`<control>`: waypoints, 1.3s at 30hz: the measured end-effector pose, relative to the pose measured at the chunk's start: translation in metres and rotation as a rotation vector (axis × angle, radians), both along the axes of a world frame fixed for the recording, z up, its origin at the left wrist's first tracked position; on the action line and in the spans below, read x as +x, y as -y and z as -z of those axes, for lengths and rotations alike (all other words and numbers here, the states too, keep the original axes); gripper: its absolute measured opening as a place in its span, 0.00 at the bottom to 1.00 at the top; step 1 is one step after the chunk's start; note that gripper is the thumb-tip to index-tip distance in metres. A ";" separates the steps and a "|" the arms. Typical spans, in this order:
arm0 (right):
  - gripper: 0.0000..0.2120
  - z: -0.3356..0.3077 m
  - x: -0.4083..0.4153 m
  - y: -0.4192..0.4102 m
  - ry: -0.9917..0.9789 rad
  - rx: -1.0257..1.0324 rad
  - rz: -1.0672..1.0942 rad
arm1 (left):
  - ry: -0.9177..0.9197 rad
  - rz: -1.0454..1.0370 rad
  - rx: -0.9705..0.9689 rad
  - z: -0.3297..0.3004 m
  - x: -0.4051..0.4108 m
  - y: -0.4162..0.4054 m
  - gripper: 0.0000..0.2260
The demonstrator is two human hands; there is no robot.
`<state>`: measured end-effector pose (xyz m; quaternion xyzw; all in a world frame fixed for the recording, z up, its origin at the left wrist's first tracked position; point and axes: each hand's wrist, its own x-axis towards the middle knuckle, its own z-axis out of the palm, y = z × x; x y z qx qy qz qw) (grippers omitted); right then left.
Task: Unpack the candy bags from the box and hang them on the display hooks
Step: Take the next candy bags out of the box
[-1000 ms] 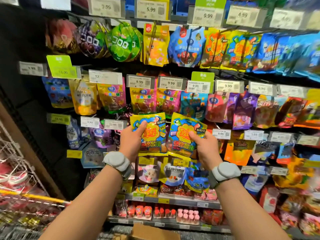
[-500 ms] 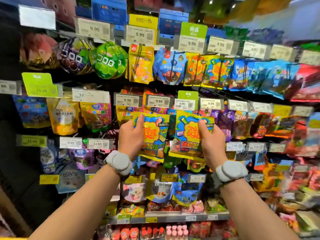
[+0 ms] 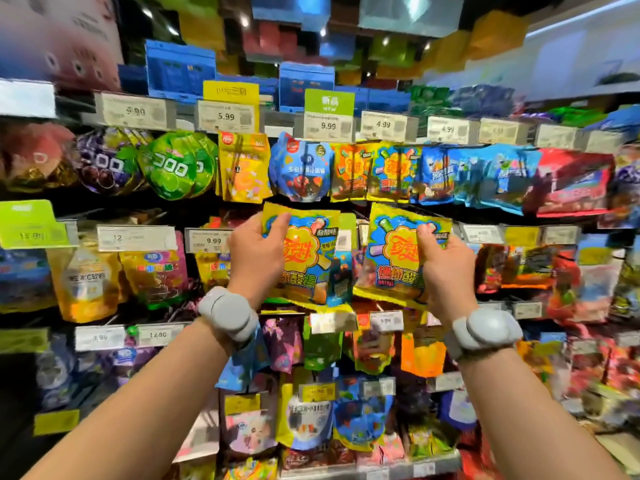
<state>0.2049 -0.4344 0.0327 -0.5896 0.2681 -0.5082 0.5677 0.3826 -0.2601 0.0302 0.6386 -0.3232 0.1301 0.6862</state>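
I hold two yellow-edged candy bags with blue fronts and red lettering, raised in front of the display wall. My left hand [image 3: 254,252] grips the left candy bag [image 3: 308,258] by its left side, thumb on the front. My right hand [image 3: 445,268] grips the right candy bag [image 3: 391,254] by its right side. Both bags sit just below a row of matching hanging bags [image 3: 375,171] under the 9.99 and 4.99 price tags. The hooks themselves are hidden behind the packets. The box is out of view.
The wall is packed with rows of hanging candy packets and price tags [image 3: 328,126]. Green round bags [image 3: 171,166] hang at upper left, red packs [image 3: 571,183] at upper right. Lower rows of packets [image 3: 304,420] hang below my wrists. Grey bands wrap both wrists.
Both hands have lifted the two bags upward, from the third row to just under the second row. The bags have spread apart, and my view has tilted up.
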 end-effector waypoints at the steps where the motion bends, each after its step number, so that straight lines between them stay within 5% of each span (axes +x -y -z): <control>1: 0.25 -0.001 -0.002 0.009 0.013 -0.004 0.004 | 0.021 0.001 -0.008 -0.006 -0.002 0.008 0.17; 4: 0.15 -0.014 -0.007 0.031 0.046 -0.044 -0.009 | 0.129 0.005 -0.003 -0.029 -0.014 0.033 0.12; 10: 0.15 -0.035 -0.015 0.069 0.056 -0.178 0.021 | 0.347 -0.041 0.080 -0.067 -0.032 0.083 0.13; 16: 0.47 -0.039 -0.007 0.132 0.043 -0.176 0.008 | 0.465 -0.066 0.136 -0.090 -0.038 0.123 0.16; 22: 0.15 -0.048 -0.011 0.146 0.068 -0.199 0.002 | 0.602 -0.111 0.216 -0.108 -0.045 0.143 0.10; 28: 0.30 -0.055 -0.006 0.172 0.054 -0.247 0.011 | 0.813 -0.164 0.267 -0.131 -0.053 0.160 0.14; 39: 0.32 -0.064 0.000 0.192 0.048 -0.236 -0.037 | 0.933 -0.309 0.581 -0.154 -0.053 0.185 0.22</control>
